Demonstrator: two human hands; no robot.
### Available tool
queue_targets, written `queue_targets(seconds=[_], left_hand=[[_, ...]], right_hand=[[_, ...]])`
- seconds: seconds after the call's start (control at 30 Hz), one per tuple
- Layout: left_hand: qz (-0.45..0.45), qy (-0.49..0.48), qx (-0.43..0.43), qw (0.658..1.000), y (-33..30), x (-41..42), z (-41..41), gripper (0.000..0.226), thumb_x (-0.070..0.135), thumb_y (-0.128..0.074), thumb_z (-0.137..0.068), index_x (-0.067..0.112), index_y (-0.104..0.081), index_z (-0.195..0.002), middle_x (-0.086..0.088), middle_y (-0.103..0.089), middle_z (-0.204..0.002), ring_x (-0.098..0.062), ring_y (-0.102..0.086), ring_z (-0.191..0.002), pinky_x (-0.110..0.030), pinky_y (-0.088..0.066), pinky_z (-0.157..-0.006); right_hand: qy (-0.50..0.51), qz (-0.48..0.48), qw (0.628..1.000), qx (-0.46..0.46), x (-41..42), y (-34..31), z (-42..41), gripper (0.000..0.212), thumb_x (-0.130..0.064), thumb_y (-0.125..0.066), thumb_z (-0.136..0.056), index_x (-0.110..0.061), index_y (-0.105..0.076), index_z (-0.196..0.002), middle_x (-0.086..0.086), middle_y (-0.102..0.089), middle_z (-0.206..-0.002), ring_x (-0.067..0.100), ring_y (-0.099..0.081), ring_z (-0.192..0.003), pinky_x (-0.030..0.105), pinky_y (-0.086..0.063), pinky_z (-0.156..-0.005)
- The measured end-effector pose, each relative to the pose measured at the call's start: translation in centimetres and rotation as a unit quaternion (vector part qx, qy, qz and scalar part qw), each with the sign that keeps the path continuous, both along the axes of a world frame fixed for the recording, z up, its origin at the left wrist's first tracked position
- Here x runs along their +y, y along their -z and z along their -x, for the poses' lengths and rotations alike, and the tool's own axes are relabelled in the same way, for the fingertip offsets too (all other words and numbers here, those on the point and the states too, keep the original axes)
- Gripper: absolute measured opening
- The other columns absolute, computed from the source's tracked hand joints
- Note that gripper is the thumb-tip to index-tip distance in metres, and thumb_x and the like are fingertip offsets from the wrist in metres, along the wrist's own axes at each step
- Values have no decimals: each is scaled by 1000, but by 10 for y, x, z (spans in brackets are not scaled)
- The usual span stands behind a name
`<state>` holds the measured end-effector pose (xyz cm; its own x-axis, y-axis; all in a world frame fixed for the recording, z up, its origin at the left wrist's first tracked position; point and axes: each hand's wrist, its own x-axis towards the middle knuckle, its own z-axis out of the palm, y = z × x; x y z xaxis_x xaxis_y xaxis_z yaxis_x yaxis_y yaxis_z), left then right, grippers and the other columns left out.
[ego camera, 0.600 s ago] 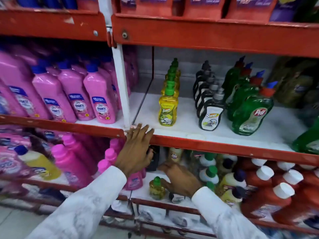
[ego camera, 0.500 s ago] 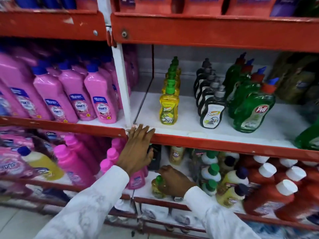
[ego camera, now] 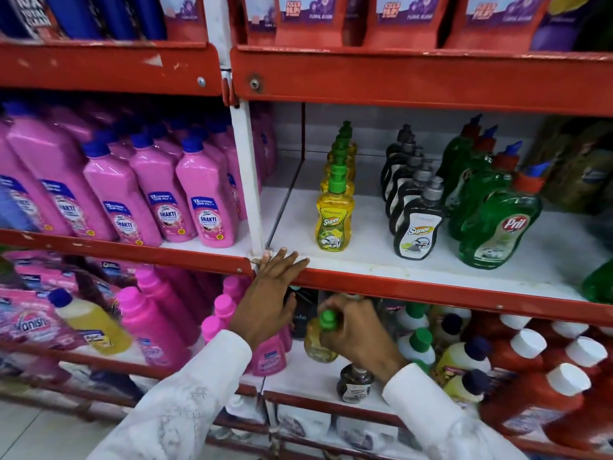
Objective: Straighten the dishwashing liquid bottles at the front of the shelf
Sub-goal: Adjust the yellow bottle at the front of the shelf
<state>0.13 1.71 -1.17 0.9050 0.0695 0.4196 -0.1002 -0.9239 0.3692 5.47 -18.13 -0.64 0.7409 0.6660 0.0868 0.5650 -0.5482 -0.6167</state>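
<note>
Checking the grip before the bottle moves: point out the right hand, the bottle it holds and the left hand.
right hand [ego camera: 356, 336]: head view, knuckles.
small yellow bottle [ego camera: 315, 346]: head view, body.
left hand [ego camera: 268, 302]: head view, back of hand.

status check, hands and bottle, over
Left hand flat on red shelf edge, holding nothing. Right hand gripping small yellow bottle on lower shelf. Small dark bottle stands close in front.

Pink Shakti bottles [ego camera: 205, 207] left, red white-capped bottles [ego camera: 544, 396] lower right.
</note>
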Motion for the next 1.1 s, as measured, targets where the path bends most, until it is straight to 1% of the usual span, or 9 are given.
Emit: queue_targets(seconds=[0.13,0.27,0.37,0.5,0.63,0.77,0.87,1.0,1.1], left_hand=[[29,3,-17,999,0,1,-3,70,-5,-60,-80,19,-46,-144,-8,-46,-153,-25,-28,-148,-47,-11,-126],[28,-3,-21,999,1,-1,-2,72,-3,-61,-80,15,-41,-147,-7,-43,-155,-22,-23,-150,-49,-12,-126],[28,-12,-26,999,3,-3,1,81,3,-64,-82,16,-25,-153,-6,-32,-160,-9,-9,-150,-41,-7,-127],[13,-16,-18,1000,4,-6,7,92,7,-66,-84,19,-10,-155,10,-7,-158,9,20,-143,-36,-2,-123],[-16,-22,1,1000,4,-10,8,93,9,-66,-82,17,-9,-156,2,-8,-166,-10,10,-152,-39,-5,-126],[-45,-34,12,998,5,-12,8,91,13,-66,-81,15,-13,-155,-3,-7,-167,-18,8,-153,-43,-4,-127],[-60,-46,15,997,4,-15,8,89,18,-66,-83,14,-13,-155,-6,-6,-167,-21,6,-153,-42,-2,-126],[-63,-84,41,994,-2,-27,7,84,27,-63,-84,13,-18,-154,-13,-14,-165,-31,-3,-153,-49,-8,-127],[-46,-111,29,992,-7,-46,9,77,33,-62,-83,17,-26,-150,-12,-25,-161,-34,-17,-150,-53,-15,-124]], right_hand=[[12,-105,994,-33,-20,-77,2,46,-17,-82,-67,-29,-69,-110,-14,-73,-95,-7,-65,-77,1,-46,-69],[19,-178,979,-97,-21,-136,-2,44,-17,-81,-66,-25,-71,-109,-11,-74,-88,3,-65,-73,6,-50,-69],[20,-178,976,-121,-10,-155,-19,44,-19,-80,-68,-22,-70,-111,-10,-73,-86,2,-65,-69,9,-52,-68],[9,-157,980,-120,10,-157,-45,46,-17,-82,-71,-19,-69,-115,-8,-72,-92,-8,-62,-65,8,-49,-69],[-1,-133,983,-130,26,-155,-65,49,-21,-84,-72,-16,-69,-118,-1,-76,-102,5,-69,-76,23,-59,-78],[-14,-95,987,-132,34,-148,-76,50,-20,-85,-74,-14,-68,-120,4,-76,-105,14,-71,-84,33,-61,-82],[-7,-94,988,-120,35,-146,-81,50,-20,-85,-73,-15,-68,-120,1,-76,-107,13,-70,-83,29,-60,-81],[4,-122,988,-97,31,-145,-85,54,-18,-87,-73,-17,-67,-123,-5,-71,-101,11,-69,-79,28,-61,-81],[13,-147,985,-85,21,-141,-82,56,-18,-86,-74,-15,-66,-126,-2,-73,-107,10,-66,-82,23,-60,-81]])
